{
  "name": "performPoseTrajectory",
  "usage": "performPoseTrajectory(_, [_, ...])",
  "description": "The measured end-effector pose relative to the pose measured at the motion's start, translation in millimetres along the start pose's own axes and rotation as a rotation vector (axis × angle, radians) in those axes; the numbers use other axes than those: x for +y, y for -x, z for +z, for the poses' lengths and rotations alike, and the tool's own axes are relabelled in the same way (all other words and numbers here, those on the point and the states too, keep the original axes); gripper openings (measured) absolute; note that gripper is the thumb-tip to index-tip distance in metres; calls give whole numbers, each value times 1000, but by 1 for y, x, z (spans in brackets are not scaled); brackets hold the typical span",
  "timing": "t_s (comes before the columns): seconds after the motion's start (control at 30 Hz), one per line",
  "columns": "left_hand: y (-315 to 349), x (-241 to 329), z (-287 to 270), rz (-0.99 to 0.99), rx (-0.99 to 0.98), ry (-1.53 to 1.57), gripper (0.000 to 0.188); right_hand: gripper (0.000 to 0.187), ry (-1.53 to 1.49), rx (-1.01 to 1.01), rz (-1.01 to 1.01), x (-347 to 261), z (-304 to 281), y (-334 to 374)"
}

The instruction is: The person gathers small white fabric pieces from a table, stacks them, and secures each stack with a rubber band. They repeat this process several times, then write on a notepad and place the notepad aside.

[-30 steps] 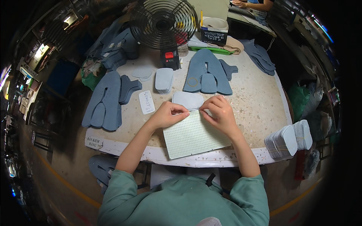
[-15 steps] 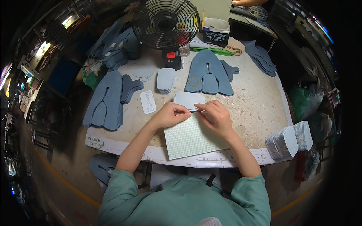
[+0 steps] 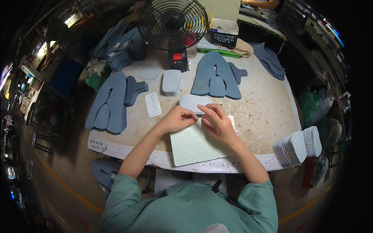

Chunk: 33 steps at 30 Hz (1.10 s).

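Pale-green rectangular sheet w/ rows of small marks (image 3: pixel 194 145) lies at the near edge of the cream, speckled worktop (image 3: pixel 266 116), slightly askew. L hand (image 3: pixel 178 119): fingers curled, thumb by the sheet's top edge — can't tell if it's gripping. R hand (image 3: pixel 218 123) is also at the top edge, index finger stretched over a low stack of pale blue-grey rounded pieces (image 3: pixel 190 101) just beyond the sheet; can't tell if fingertip touches, or if thumb & other fingers pinch anything.

Farther off: a taller stack of pale rounded rectangles (image 3: pixel 171 81), w/ a white handwritten card (image 3: pixel 153 105) nearer & to its left. Slotted blue-grey flat cutouts lie in a left pile (image 3: pixel 105 101) & a right pile (image 3: pixel 215 73) — the latter w/ a thin yellowish ring (image 3: pixel 201 85) on top. Black wire-caged fan (image 3: pixel 172 25) stands at the back.
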<state>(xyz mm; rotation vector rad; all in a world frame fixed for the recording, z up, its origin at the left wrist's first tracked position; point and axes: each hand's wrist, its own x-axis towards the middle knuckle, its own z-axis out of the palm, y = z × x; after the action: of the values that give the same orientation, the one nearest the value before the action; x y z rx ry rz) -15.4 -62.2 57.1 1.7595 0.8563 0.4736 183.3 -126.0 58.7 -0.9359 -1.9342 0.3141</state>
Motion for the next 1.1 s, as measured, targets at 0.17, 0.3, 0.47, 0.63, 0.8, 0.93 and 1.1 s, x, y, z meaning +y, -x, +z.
performPoseTrajectory(0.17, [-1,-2,3,23,-21,16,15,64,-116,69,122,-1,0,1])
performPoseTrajectory(0.3, [0,-3,7,93,-33,43,13,65,-94,-26,-32,-1,5,0])
performPoseTrajectory(0.47, [-1,-7,6,37,-22,-14,13,65,-63,-60,-13,0,11,4])
performPoseTrajectory(0.63, [2,-2,5,35,-96,-66,16,57,-451,107,367,4,9,2])
performPoseTrajectory(0.8, [10,13,-18,50,-77,-130,20,28,-270,85,482,23,-25,-11])
performPoseTrajectory(0.93, [-19,16,-23,353,132,-395,35,8,61,20,448,32,-35,-19])
performPoseTrajectory(1.1, [-43,9,-21,468,112,-635,57,10,184,-19,290,32,-27,-27])
